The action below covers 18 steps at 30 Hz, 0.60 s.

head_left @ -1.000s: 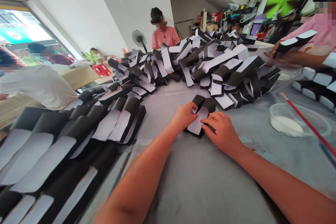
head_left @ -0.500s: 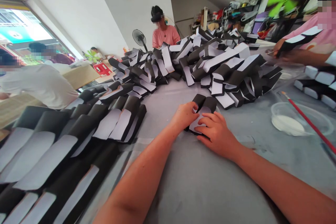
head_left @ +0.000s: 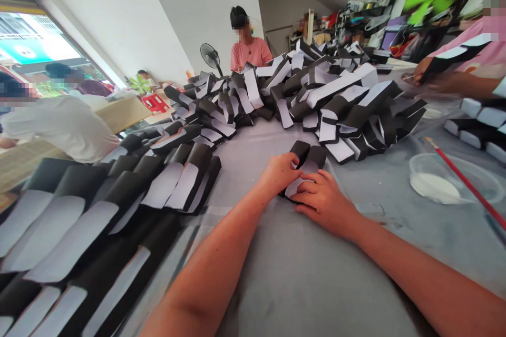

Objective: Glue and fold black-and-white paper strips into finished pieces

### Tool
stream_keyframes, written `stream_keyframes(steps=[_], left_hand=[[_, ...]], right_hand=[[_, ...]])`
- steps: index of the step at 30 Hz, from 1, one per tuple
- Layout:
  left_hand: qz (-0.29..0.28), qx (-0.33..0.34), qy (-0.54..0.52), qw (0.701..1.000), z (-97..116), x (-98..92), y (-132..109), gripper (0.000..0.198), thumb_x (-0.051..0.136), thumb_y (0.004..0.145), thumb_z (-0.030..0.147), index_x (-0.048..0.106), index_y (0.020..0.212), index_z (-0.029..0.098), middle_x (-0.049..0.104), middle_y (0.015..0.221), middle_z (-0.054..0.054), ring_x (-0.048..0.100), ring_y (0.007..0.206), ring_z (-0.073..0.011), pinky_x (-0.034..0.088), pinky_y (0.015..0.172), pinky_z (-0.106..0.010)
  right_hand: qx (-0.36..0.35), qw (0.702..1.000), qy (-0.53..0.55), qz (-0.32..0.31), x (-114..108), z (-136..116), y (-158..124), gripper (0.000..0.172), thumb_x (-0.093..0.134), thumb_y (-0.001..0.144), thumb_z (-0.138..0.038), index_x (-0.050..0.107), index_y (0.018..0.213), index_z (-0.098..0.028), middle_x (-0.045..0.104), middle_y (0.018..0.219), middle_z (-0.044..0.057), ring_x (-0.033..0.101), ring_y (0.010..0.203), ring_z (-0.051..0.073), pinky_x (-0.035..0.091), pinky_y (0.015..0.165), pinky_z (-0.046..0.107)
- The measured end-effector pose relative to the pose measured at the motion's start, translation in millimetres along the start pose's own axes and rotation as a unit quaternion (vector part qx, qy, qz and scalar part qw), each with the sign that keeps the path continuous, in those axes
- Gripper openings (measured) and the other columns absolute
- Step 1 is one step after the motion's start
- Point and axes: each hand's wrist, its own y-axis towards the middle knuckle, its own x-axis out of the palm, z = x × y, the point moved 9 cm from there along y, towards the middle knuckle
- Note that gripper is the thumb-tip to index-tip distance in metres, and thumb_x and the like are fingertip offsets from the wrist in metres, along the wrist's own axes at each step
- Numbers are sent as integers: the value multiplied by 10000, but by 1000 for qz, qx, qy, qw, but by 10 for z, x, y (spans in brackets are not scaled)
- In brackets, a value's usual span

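Note:
A black and white folded paper piece [head_left: 315, 157] with two rounded sections lies on the grey table [head_left: 300, 274] before me. My left hand [head_left: 280, 171] grips its left side, fingers curled over the edge. Across its lower white part rests my right hand [head_left: 324, 197], fingers spread and lightly bent, pressing on the surface. The hands nearly touch at the fingertips, and they cover much of the piece.
A big heap of similar pieces [head_left: 284, 100] lies beyond my hands. Stacked pieces [head_left: 79, 210] fill the left side. At right are a plastic bowl of white paste [head_left: 435, 187] and a red brush [head_left: 466, 181]. A person [head_left: 251, 52] sits behind the heap; others are around.
My right hand has shifted slightly to the left over the piece, its fingertips closer to my left hand. My left hand stays on the left side.

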Motion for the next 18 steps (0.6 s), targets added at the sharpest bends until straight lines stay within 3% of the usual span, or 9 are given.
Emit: stream_keyframes(steps=[18], left_hand=[[0,-5,20,1000,37,-12,-34,295,621,735,178,642,1029,196,687,783,-7,629,746,-148,481,716,-245]], right_hand=[[4,1000,-11,-18,11,6,24,194,633,838,-288,696,1021,-283,711,925,13,525,1083,254,265,991,484]])
